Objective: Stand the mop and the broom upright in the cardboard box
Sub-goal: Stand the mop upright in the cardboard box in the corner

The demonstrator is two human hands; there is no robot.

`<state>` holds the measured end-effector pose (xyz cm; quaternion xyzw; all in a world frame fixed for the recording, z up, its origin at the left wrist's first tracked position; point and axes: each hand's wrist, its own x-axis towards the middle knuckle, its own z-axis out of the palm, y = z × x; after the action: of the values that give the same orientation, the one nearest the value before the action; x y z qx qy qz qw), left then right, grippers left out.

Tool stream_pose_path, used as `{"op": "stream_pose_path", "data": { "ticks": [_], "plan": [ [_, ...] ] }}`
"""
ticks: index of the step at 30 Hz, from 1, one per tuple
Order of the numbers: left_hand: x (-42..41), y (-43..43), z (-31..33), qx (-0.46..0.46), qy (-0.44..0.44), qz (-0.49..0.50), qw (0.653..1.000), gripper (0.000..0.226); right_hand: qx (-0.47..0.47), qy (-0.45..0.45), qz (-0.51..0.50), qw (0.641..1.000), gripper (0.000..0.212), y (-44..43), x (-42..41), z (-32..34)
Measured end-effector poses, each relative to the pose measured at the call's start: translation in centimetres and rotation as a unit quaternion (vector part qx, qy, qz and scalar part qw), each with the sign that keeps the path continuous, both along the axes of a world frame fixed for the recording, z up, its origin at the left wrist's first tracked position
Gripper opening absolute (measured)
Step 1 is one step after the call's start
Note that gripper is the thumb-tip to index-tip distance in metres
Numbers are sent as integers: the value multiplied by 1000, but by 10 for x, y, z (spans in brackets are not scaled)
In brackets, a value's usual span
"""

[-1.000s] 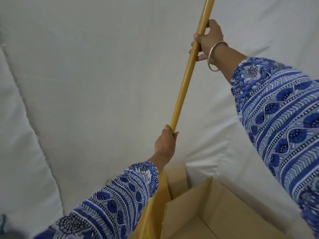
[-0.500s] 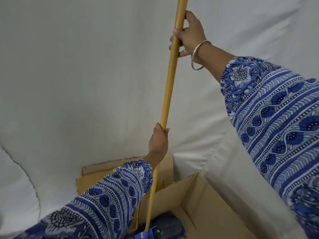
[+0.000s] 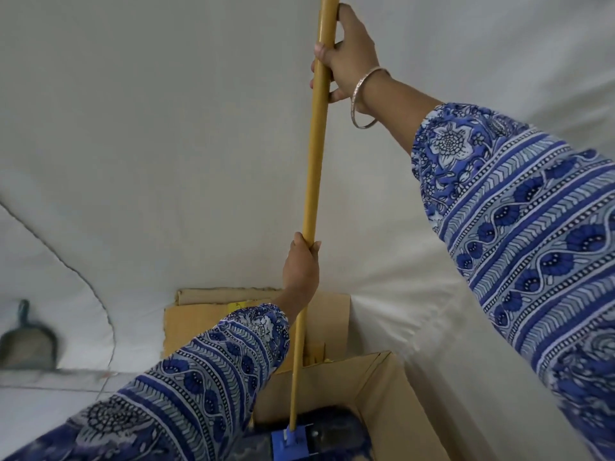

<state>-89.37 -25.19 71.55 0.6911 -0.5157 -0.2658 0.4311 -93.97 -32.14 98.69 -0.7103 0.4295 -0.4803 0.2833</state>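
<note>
A long yellow handle (image 3: 312, 181) rises almost upright from a blue socket (image 3: 290, 444) on a dark head lying inside the open cardboard box (image 3: 392, 397). I cannot tell whether it is the mop or the broom. My left hand (image 3: 301, 266) grips the handle at mid-height. My right hand (image 3: 346, 54), wearing a silver bangle, grips it high up near the top edge. The handle's upper end is out of view.
White cloth (image 3: 149, 144) covers the wall behind and drapes to the right of the box. A box flap (image 3: 206, 314) stands up behind my left sleeve. A dark dustpan (image 3: 28, 344) leans at the far left above a pale floor.
The handle has swung from a rightward lean to almost upright. More of the box, the dark head with its blue socket and the dustpan have come into sight as my view dropped.
</note>
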Motion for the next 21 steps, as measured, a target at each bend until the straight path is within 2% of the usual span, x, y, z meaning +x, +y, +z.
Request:
{"op": "stream_pose_path", "data": {
  "ticks": [5,10,15,21],
  "plan": [
    [-15,-10,-25,42,17,2,999,12,5,34,9,999,38,-18,-10,-32],
    [-13,-25,-25,98,41,-26,994,6,33,7,3,999,41,-34,-20,-46],
    [-9,-41,-20,129,30,-25,991,21,73,-6,6,997,35,-48,-21,-48],
    [-9,-47,-9,159,1,-44,986,30,78,7,-19,997,32,-53,-22,-46]
  ]
}}
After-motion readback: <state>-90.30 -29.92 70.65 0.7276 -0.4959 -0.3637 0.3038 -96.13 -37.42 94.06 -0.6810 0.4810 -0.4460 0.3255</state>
